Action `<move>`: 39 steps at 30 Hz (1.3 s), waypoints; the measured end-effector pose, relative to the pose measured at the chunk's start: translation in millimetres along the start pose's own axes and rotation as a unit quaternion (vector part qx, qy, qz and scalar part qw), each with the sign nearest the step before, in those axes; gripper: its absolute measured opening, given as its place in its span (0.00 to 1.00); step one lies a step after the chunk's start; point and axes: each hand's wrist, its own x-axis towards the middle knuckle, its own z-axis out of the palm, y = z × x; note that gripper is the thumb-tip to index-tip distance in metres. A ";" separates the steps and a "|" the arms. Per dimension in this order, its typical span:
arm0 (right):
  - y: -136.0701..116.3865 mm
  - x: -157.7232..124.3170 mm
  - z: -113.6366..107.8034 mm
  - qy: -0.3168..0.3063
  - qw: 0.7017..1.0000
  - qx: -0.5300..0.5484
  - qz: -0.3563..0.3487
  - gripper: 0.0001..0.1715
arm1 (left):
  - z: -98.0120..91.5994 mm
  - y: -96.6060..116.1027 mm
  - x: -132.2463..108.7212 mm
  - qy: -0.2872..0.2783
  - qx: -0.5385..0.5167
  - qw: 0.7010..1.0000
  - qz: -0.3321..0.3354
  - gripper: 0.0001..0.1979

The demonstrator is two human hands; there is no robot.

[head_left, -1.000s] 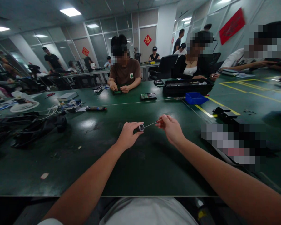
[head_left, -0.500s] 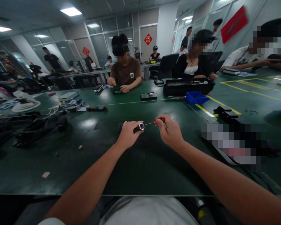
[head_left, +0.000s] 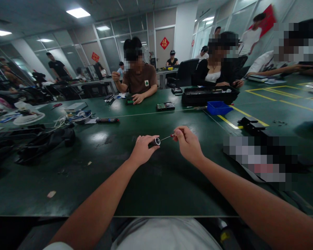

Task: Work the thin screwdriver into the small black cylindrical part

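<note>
My left hand [head_left: 143,149] is closed around a small black cylindrical part [head_left: 157,141] with a bright ring at its end, fingers above and thumb below. Pinched in my right hand [head_left: 187,143] is a thin screwdriver [head_left: 171,135] with a red part by its handle; most of the handle is hidden by my fingers. Its slim shaft points left, and the tip is at the ringed end of the cylindrical part. Whether the tip touches inside, I cannot tell. Both hands are held over the green table [head_left: 146,194].
Black plastic housings [head_left: 45,142] lie at the left. A pen-like tool [head_left: 107,120], a circuit board [head_left: 165,106], a blue bin [head_left: 219,108] and a long black tray [head_left: 210,96] stand farther back. Black parts [head_left: 255,126] lie at the right. Co-workers sit across the table.
My right hand and the screwdriver have shifted slightly, the shaft now sloping a little more. The cylindrical part is turned slightly. Across the table, a co-worker's hand has risen.
</note>
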 end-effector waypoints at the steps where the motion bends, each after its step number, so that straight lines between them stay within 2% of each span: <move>1: 0.7 0.8 -0.1 0.006 1.000 0.001 0.004 0.14 | 0.2 -0.8 0.0 -0.003 0.001 1.000 -0.001 0.21; 7: -5.6 2.3 -4.1 0.048 0.998 -0.025 -0.010 0.12 | 3.9 -8.4 -1.1 -0.019 -0.007 1.000 0.001 0.21; 10: -9.4 -0.2 -5.1 0.025 0.999 -0.016 -0.044 0.12 | 4.4 -8.6 -1.5 -0.028 -0.010 1.000 -0.001 0.21; 14: -8.1 -1.1 -4.8 -0.011 0.996 -0.054 -0.073 0.12 | 2.9 -5.5 -1.0 -0.031 -0.005 0.999 -0.011 0.21; 22: -5.9 1.5 -6.8 -0.003 0.994 -0.086 -0.064 0.12 | 3.1 -6.1 -1.2 -0.049 -0.007 0.999 -0.019 0.21; 29: -6.3 0.0 -6.0 -0.024 0.992 -0.101 -0.070 0.13 | 5.0 -7.2 -2.1 -0.047 -0.012 0.999 -0.013 0.21; 39: -5.6 4.8 -7.3 -0.005 0.989 -0.138 -0.043 0.14 | 5.8 -10.5 -0.3 -0.047 -0.044 0.998 -0.018 0.21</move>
